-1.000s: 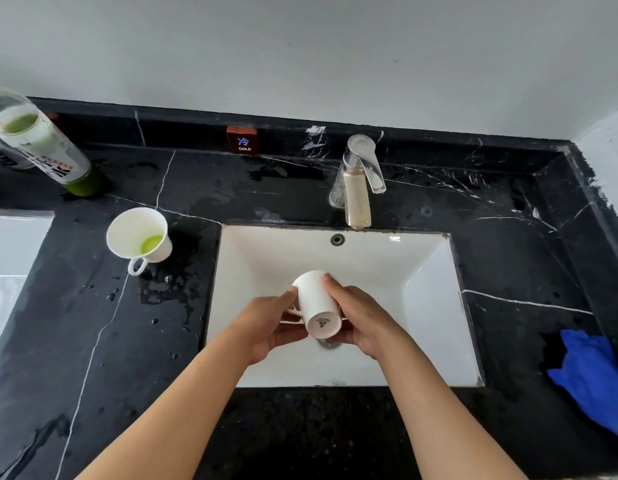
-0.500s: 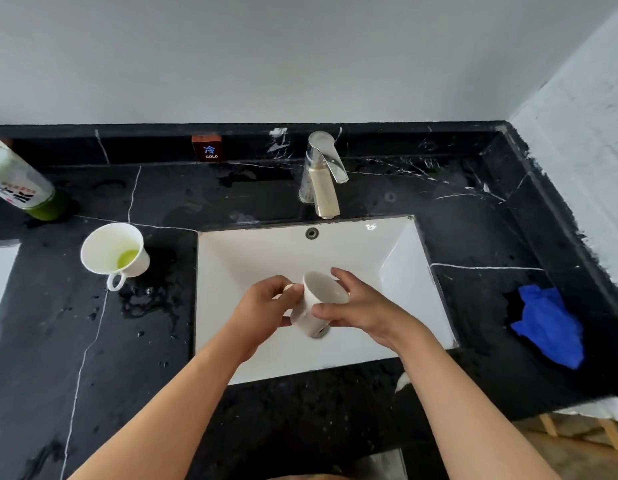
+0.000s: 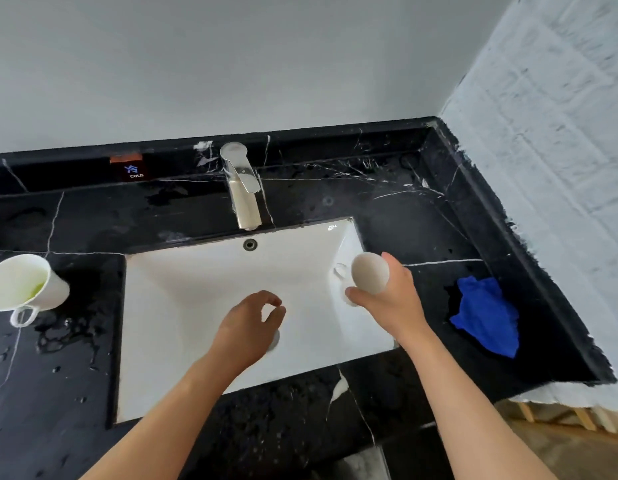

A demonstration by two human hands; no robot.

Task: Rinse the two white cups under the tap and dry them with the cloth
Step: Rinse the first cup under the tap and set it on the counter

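Over sink's point(image 3: 183, 306) right edge, cup point(image 3: 369, 273) in right hand point(image 3: 392, 299)

Two cups point(image 3: 369, 273) point(image 3: 22, 284), one cloth point(image 3: 486, 315), one tap point(image 3: 243, 188)

— Where are the two white cups seen?
— One cup point(image 3: 370, 273) is held tilted at the sink's right edge; the other cup point(image 3: 22, 284), holding green liquid, is set far left

— And the cloth?
— The blue cloth point(image 3: 486, 315) is left crumpled at the right

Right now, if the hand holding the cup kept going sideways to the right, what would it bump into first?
Probably the blue cloth on the black counter. The right hand and its cup are at the sink's right edge; height is hard to judge.
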